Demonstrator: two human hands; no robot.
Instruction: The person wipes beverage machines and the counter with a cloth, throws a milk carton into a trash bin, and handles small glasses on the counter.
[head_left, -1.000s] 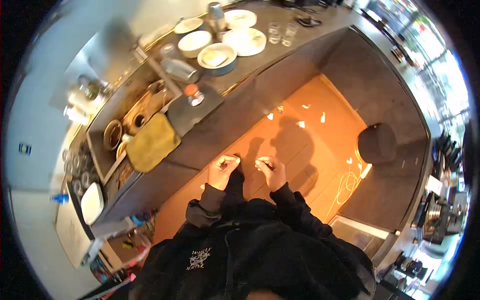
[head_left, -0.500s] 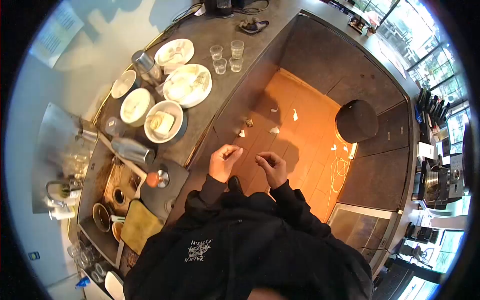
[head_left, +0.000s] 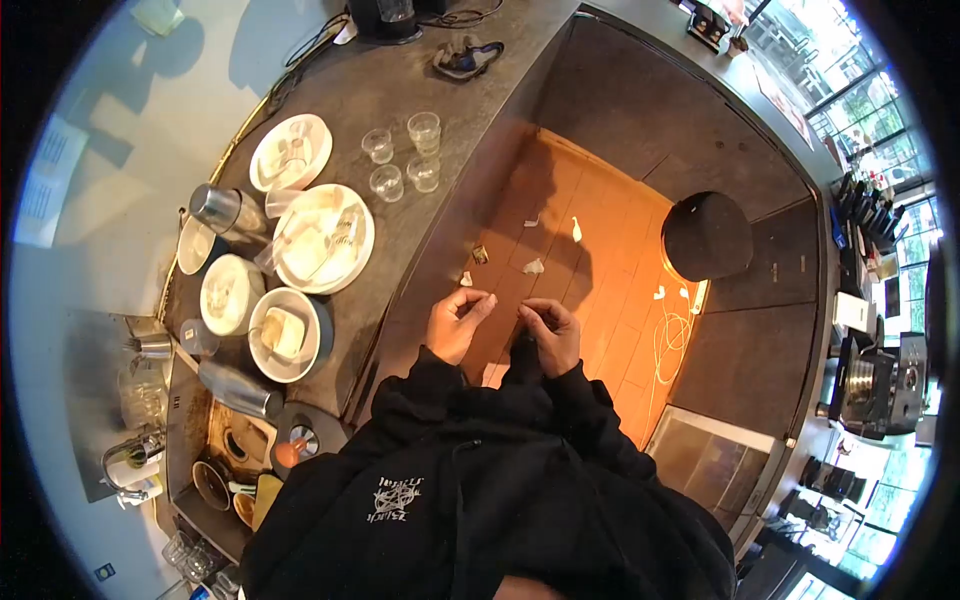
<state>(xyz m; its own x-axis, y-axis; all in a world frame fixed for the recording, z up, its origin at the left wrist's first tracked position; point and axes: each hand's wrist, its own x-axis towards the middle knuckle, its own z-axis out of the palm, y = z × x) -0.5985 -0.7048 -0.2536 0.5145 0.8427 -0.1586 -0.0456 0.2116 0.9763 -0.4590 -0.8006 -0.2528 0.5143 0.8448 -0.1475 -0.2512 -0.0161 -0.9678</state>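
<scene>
My left hand (head_left: 459, 324) is held in front of my body over the floor, its thumb and fingertips pressed together. Facing it a short gap away is my right hand (head_left: 551, 334), also in a pinch. Whatever the two pinches may hold is too small to make out. Just beyond the hands, on the orange tiled floor (head_left: 600, 340), lie a crumpled white scrap (head_left: 533, 266), a small brownish piece (head_left: 481, 254) and a white piece (head_left: 576, 229). Neither hand touches them.
The left counter (head_left: 400, 235) bears stacked plates (head_left: 362, 240), bowls (head_left: 322, 335), several small glasses (head_left: 424, 132) and a metal shaker (head_left: 240, 388). A sink (head_left: 190, 440) is at lower left. A black round bin (head_left: 707, 237) and a white cable (head_left: 660, 350) are at right.
The view has turned and moved forward along the counter, so the plates and glasses appear nearer and the sink lower. Both hands remain pinched in front of my body.
</scene>
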